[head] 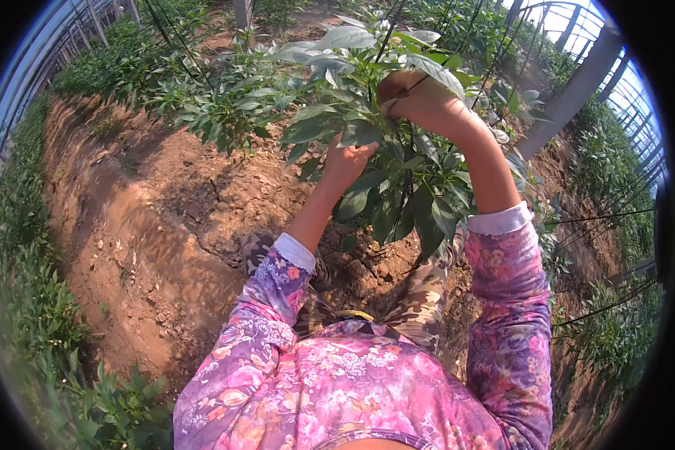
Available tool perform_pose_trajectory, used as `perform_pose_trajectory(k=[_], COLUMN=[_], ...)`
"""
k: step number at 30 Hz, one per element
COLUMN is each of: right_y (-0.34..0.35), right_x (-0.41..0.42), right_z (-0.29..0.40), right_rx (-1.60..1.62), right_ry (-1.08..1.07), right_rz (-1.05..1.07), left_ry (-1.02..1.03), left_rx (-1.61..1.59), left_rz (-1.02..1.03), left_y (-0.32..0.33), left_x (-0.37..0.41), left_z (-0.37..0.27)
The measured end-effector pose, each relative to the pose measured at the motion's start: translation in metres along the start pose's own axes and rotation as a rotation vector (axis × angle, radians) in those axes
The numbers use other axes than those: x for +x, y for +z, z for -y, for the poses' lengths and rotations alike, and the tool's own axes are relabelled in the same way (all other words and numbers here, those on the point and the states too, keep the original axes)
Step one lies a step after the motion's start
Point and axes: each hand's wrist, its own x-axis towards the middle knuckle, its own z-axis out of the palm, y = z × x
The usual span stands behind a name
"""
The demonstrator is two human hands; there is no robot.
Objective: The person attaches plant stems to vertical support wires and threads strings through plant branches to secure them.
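Observation:
A leafy plant (371, 135), which looks like a pepper plant, stands right before me with broad green leaves. My right hand (424, 104) is curled in at its upper stems, with the fingertips bunched among the foliage and a dark string (391, 28) close by. A large leaf (441, 73) lies over the back of that hand. Lower and to the left, my left hand (346, 160) reaches in under a leaf (361, 132) that covers part of its fingers. Whether those fingers pinch anything is hidden.
Dry, cracked soil (163, 208) slopes off to the left. More plants (225, 101) grow in rows around me. Dark strings (174, 50) run upward from the rows. A slanted pale post (574, 90) stands at right, beneath a greenhouse frame (641, 107). My camouflage-clad legs (422, 292) flank the plant's base.

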Motion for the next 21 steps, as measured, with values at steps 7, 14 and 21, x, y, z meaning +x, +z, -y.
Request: perform_pose_trajectory(k=[7, 14, 21], right_y=[0.011, 0.003, -0.012], right_x=[0.017, -0.008, -0.050], right_z=[-0.028, -0.061, -0.076], right_rx=[-0.025, 0.387, 0.612], right_ry=[0.136, 0.101, 0.124], right_rz=[-0.134, -0.221, -0.205], left_ry=[0.220, 0.268, 0.231], left_rx=[0.006, -0.043, -0.344], left_rz=[-0.383, -0.483, -0.294], left_y=[0.000, -0.010, -0.003], left_x=[-0.017, -0.004, 0.022], left_z=[-0.040, -0.065, -0.094])
